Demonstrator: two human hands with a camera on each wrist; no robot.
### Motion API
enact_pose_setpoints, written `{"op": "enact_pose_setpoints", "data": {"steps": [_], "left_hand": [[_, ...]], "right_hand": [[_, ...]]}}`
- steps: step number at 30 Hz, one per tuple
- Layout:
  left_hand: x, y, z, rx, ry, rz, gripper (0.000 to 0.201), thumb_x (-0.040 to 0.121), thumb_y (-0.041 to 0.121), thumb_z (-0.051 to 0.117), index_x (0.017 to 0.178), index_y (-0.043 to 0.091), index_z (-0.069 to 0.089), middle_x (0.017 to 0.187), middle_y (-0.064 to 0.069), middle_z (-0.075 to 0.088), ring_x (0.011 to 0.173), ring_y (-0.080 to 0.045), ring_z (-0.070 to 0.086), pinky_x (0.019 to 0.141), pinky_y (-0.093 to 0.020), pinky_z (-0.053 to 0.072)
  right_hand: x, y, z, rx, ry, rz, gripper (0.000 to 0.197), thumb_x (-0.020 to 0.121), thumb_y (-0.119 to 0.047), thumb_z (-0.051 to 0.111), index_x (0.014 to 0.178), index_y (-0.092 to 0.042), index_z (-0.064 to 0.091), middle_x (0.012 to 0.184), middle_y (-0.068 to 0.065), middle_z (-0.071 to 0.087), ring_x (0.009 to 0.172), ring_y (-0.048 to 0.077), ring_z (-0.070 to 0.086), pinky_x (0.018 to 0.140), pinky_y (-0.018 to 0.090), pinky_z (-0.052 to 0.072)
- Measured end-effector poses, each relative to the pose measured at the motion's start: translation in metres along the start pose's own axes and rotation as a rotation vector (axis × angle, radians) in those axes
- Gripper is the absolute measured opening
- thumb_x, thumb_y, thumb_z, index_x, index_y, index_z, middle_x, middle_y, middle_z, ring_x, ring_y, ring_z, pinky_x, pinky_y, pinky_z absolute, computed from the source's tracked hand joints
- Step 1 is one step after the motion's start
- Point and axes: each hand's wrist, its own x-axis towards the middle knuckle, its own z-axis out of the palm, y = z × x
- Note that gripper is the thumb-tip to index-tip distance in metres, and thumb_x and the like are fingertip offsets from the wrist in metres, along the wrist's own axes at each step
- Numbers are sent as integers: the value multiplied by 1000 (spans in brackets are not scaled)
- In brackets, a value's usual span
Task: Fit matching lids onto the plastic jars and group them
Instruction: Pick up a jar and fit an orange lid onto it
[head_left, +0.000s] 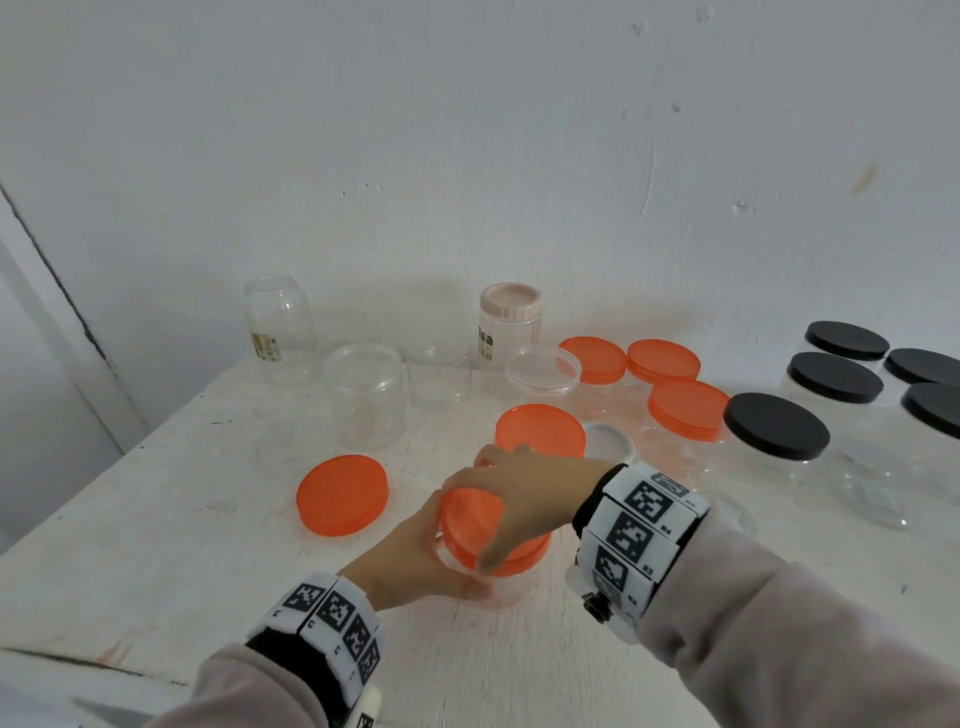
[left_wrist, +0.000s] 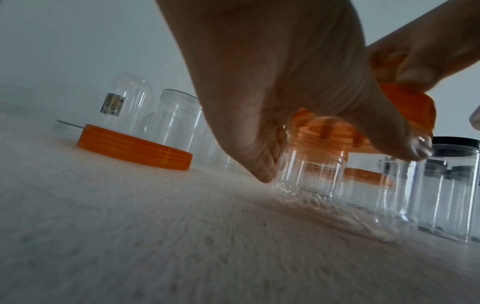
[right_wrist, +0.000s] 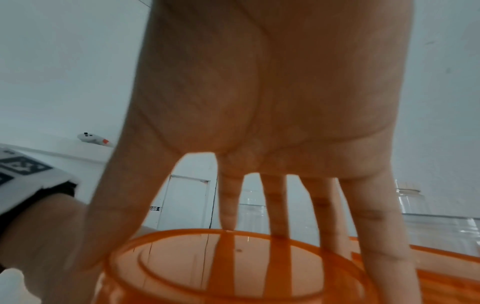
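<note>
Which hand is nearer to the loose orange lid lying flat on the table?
The left hand. It grips the clear jar just right of the loose orange lid. The right hand holds that jar's lid from above, further right.

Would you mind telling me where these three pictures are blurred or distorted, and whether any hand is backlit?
Head view: wide-angle bend at the edges, slight motion blur on the hands around the orange lid. Left wrist view: the left hand is dark against the bright wall, and the clear jar under it is smeared. Right wrist view: the right hand looms large and soft, fingers stretched by the lens.
</note>
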Motion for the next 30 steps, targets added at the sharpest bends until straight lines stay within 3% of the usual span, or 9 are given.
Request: {"op": "enact_pose_setpoints", "data": {"steps": [6, 9, 12, 14, 18, 22, 25, 28, 30], "left_hand": [[0, 0, 0, 29, -1, -14, 117, 49, 46, 91, 143, 36, 22, 135, 18, 47, 126, -8, 47, 105, -37, 43], [0, 0, 0, 26, 1, -14, 118, 48, 47, 90, 144, 36, 22, 135, 18, 47, 126, -7, 46, 106, -37, 43], [0, 0, 0, 29, 4, -13, 121, 45, 50, 90, 143, 36, 21, 136, 17, 46, 126, -7, 47, 106, -38, 43], [0, -1, 0, 31, 9, -9, 122, 43, 51, 90, 142, 38, 21, 136, 17, 45, 125, -7, 48, 106, -37, 44], [-1, 0, 1, 0, 0, -9, 120, 43, 50, 90, 142, 38, 22, 136, 16, 46, 127, -8, 47, 106, -39, 43], [-1, 1, 0, -2, -3, -21, 121, 45, 47, 91, 144, 38, 21, 135, 17, 47, 126, -9, 47, 106, -40, 43], [-1, 1, 0, -4, 2, -21, 122, 43, 48, 91, 143, 37, 22, 137, 16, 46, 128, -9, 46, 107, -41, 42], [-1, 0, 0, 22, 5, -13, 118, 44, 50, 90, 139, 40, 22, 137, 17, 45, 128, -7, 45, 108, -39, 41], [-1, -1, 1, 26, 3, -8, 115, 44, 50, 90, 136, 44, 22, 137, 18, 45, 127, -6, 45, 107, -37, 42]], "right_hand": [[4, -7, 12, -59, 127, 117, 93, 69, -81, 54, 143, -32, 28, 138, 2, 35, 123, 33, 37, 77, 41, 34], [3, -9, 14, -40, 126, 132, 93, 70, -79, 55, 145, -31, 26, 142, 5, 32, 126, 34, 34, 80, 43, 36], [-2, -4, 7, -13, 8, 69, 99, 69, -63, 70, 147, -43, 13, 148, -2, 21, 135, 30, 22, 96, 55, 39], [-3, 0, 4, -1, -12, 36, 101, 68, -57, 75, 146, -47, 11, 147, -5, 22, 134, 27, 22, 98, 57, 39], [-1, 2, 10, -1, 70, 62, 99, 65, -72, 67, 146, -41, 18, 140, -1, 30, 128, 29, 30, 90, 47, 41], [2, -4, 19, -27, 141, 145, 102, 62, -86, 54, 144, -31, 26, 139, 4, 33, 122, 34, 37, 83, 46, 40], [1, -7, 13, -26, 97, 147, 102, 65, -76, 64, 147, -34, 20, 144, 4, 29, 127, 34, 33, 83, 46, 39], [-3, -5, 1, -19, -5, 62, 103, 68, -52, 77, 148, -43, 12, 151, -4, 16, 136, 30, 21, 96, 54, 40], [-4, -3, -2, -8, -39, 31, 101, 70, -46, 78, 147, -45, 14, 149, -4, 19, 134, 29, 22, 99, 55, 40]]}}
